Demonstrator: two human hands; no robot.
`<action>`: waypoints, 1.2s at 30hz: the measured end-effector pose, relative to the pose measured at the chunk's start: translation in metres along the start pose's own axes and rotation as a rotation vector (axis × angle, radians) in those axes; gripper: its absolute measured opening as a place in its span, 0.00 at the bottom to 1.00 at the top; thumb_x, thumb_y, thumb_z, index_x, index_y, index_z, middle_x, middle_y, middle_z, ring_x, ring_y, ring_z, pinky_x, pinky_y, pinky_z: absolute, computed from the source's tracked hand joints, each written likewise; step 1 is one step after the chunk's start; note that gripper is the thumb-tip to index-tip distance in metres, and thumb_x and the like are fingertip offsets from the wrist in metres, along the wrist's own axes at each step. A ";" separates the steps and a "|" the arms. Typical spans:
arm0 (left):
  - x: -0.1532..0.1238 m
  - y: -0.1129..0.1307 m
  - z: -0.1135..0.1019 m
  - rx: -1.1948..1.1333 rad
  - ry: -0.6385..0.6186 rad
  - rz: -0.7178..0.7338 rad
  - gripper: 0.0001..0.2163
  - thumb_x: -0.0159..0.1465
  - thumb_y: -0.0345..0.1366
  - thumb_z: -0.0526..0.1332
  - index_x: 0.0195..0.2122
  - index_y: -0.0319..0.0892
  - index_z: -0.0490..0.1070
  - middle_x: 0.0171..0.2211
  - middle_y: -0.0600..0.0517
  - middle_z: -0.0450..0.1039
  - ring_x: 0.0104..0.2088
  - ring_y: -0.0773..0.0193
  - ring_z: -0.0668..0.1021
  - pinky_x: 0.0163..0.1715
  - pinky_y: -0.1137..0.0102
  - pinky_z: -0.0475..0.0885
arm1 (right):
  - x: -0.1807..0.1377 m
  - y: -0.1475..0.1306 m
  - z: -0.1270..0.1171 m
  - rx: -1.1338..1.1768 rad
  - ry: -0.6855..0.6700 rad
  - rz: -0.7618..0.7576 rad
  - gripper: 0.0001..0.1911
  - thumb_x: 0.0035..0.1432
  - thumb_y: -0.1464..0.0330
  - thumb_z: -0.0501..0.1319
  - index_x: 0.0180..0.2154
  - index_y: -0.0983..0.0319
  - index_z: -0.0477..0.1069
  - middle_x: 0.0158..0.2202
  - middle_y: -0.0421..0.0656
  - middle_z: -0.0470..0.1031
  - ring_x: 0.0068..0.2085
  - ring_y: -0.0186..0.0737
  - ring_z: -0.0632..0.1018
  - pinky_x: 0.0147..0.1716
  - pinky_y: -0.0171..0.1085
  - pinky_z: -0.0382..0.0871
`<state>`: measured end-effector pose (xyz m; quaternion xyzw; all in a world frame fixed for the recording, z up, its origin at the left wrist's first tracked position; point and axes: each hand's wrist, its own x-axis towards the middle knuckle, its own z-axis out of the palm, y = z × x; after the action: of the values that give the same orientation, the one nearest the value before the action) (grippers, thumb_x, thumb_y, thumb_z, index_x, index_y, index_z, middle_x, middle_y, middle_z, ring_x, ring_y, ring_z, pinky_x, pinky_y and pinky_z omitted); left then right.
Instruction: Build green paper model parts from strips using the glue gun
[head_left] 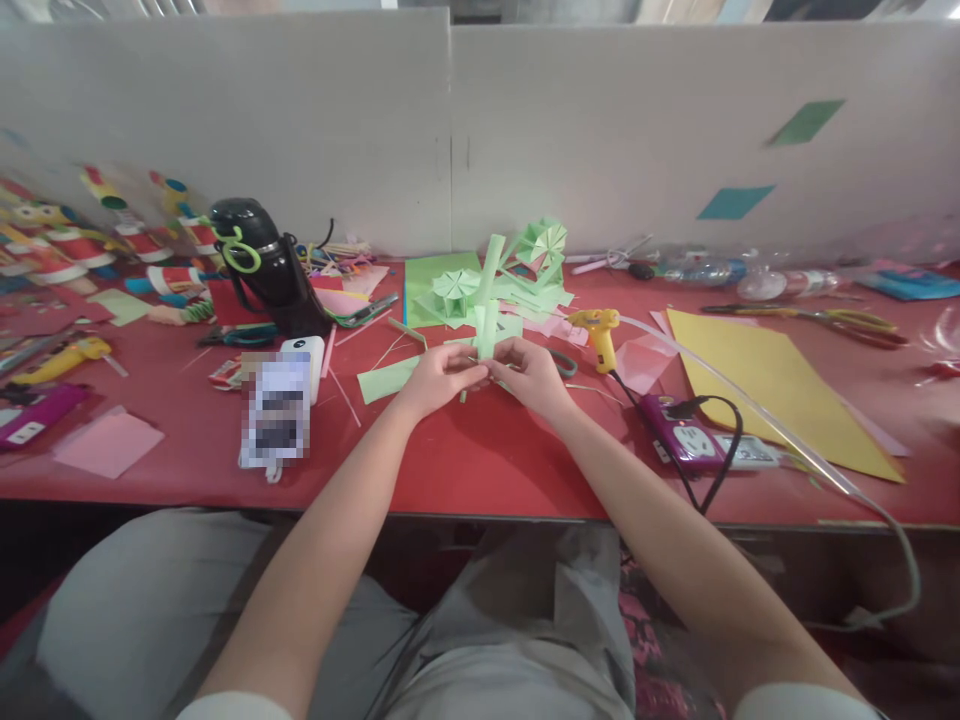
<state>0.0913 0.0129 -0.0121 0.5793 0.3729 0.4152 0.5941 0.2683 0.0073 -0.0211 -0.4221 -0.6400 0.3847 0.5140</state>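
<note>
My left hand [441,380] and my right hand [531,374] meet over the red table, fingertips pinched close together. Between them a light green paper strip [489,300] stands up, its lower end in the fingers of both hands. How the fingers grip that end is partly hidden. Just behind are pleated green paper pieces with round fan-like tops, one [456,286] to the left and another [544,240] farther back on the right. A flat green paper strip [386,381] lies beside my left hand. Partly behind my right hand shows a dark scissors handle [562,363].
A yellow glue gun [600,335] and purple power strip [686,435] with cables sit right, near yellow paper [780,390]. Left are a phone [276,410], a black flask [262,265] and several paper figures [139,235]. A white partition [300,120] closes the back.
</note>
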 end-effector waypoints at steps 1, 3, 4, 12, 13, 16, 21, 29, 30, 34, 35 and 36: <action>0.000 -0.001 0.000 0.025 -0.003 0.018 0.14 0.57 0.35 0.70 0.42 0.38 0.71 0.33 0.47 0.81 0.34 0.57 0.83 0.39 0.63 0.78 | 0.001 0.002 0.000 0.035 0.006 0.015 0.19 0.48 0.57 0.71 0.34 0.60 0.68 0.28 0.40 0.75 0.29 0.36 0.76 0.31 0.37 0.71; 0.001 -0.004 -0.001 0.083 -0.012 0.049 0.14 0.57 0.36 0.70 0.41 0.39 0.71 0.32 0.47 0.81 0.33 0.58 0.83 0.38 0.63 0.77 | 0.002 0.005 -0.001 0.103 0.001 0.051 0.23 0.45 0.57 0.73 0.37 0.60 0.67 0.28 0.38 0.75 0.28 0.36 0.76 0.30 0.37 0.72; 0.001 -0.005 -0.001 0.113 -0.016 0.062 0.14 0.57 0.37 0.70 0.41 0.39 0.71 0.32 0.48 0.80 0.33 0.58 0.83 0.37 0.64 0.77 | 0.002 0.005 -0.001 0.126 -0.014 0.069 0.24 0.44 0.57 0.73 0.38 0.60 0.67 0.28 0.38 0.75 0.28 0.36 0.76 0.30 0.38 0.72; -0.001 -0.007 -0.006 0.236 -0.094 0.088 0.17 0.56 0.35 0.70 0.43 0.43 0.65 0.30 0.52 0.78 0.33 0.60 0.82 0.36 0.66 0.74 | 0.002 -0.002 -0.004 0.078 -0.072 0.101 0.19 0.51 0.51 0.68 0.29 0.60 0.71 0.24 0.37 0.71 0.25 0.33 0.72 0.28 0.37 0.70; -0.002 -0.006 -0.006 0.237 -0.098 0.084 0.17 0.56 0.35 0.70 0.44 0.44 0.65 0.29 0.52 0.78 0.33 0.60 0.82 0.36 0.66 0.74 | 0.001 -0.003 -0.004 0.072 -0.062 0.101 0.19 0.51 0.51 0.68 0.28 0.60 0.71 0.24 0.37 0.71 0.25 0.33 0.71 0.29 0.37 0.70; -0.004 -0.004 -0.004 0.235 -0.084 0.084 0.16 0.56 0.33 0.69 0.43 0.44 0.65 0.28 0.54 0.77 0.33 0.60 0.82 0.37 0.66 0.73 | 0.001 -0.004 -0.004 0.096 -0.035 0.127 0.20 0.50 0.51 0.69 0.27 0.60 0.71 0.24 0.38 0.70 0.26 0.34 0.72 0.30 0.38 0.71; -0.005 0.001 0.002 0.244 -0.106 0.065 0.09 0.60 0.41 0.66 0.33 0.40 0.71 0.29 0.48 0.79 0.32 0.60 0.82 0.33 0.67 0.75 | 0.000 -0.005 -0.004 0.161 -0.017 0.164 0.21 0.47 0.50 0.71 0.25 0.60 0.70 0.23 0.38 0.70 0.26 0.34 0.72 0.29 0.37 0.71; -0.002 -0.003 0.000 0.205 -0.135 -0.001 0.15 0.60 0.46 0.67 0.29 0.38 0.74 0.28 0.44 0.80 0.28 0.60 0.83 0.30 0.67 0.78 | -0.001 -0.007 -0.003 0.198 -0.044 0.144 0.21 0.47 0.51 0.71 0.24 0.60 0.69 0.23 0.38 0.70 0.28 0.35 0.73 0.33 0.39 0.74; -0.002 -0.003 0.000 0.199 -0.137 -0.011 0.15 0.60 0.46 0.68 0.29 0.38 0.74 0.28 0.44 0.80 0.28 0.60 0.83 0.30 0.67 0.78 | -0.001 -0.007 -0.003 0.194 -0.040 0.145 0.21 0.47 0.51 0.71 0.24 0.60 0.69 0.23 0.38 0.70 0.28 0.35 0.73 0.33 0.39 0.74; -0.002 -0.005 0.001 0.211 -0.200 -0.046 0.14 0.60 0.45 0.68 0.28 0.37 0.75 0.29 0.43 0.81 0.29 0.59 0.83 0.31 0.66 0.79 | 0.003 -0.005 -0.006 0.235 0.004 0.135 0.21 0.51 0.48 0.68 0.28 0.59 0.71 0.27 0.40 0.73 0.30 0.38 0.76 0.34 0.40 0.75; -0.003 -0.006 0.002 0.219 -0.221 -0.055 0.14 0.60 0.45 0.67 0.28 0.38 0.75 0.29 0.43 0.81 0.29 0.59 0.83 0.32 0.66 0.79 | 0.004 -0.004 -0.007 0.251 0.025 0.124 0.21 0.51 0.48 0.67 0.29 0.59 0.72 0.28 0.41 0.74 0.32 0.39 0.77 0.35 0.41 0.75; -0.003 -0.006 0.002 0.223 -0.240 -0.062 0.14 0.61 0.45 0.67 0.28 0.38 0.75 0.29 0.43 0.81 0.29 0.59 0.83 0.32 0.66 0.79 | 0.005 -0.003 -0.009 0.262 0.049 0.111 0.21 0.51 0.48 0.67 0.30 0.59 0.73 0.29 0.41 0.74 0.32 0.39 0.77 0.34 0.40 0.75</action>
<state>0.0927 0.0097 -0.0181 0.6754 0.3609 0.2805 0.5787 0.2760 0.0118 -0.0153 -0.3956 -0.5471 0.4825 0.5580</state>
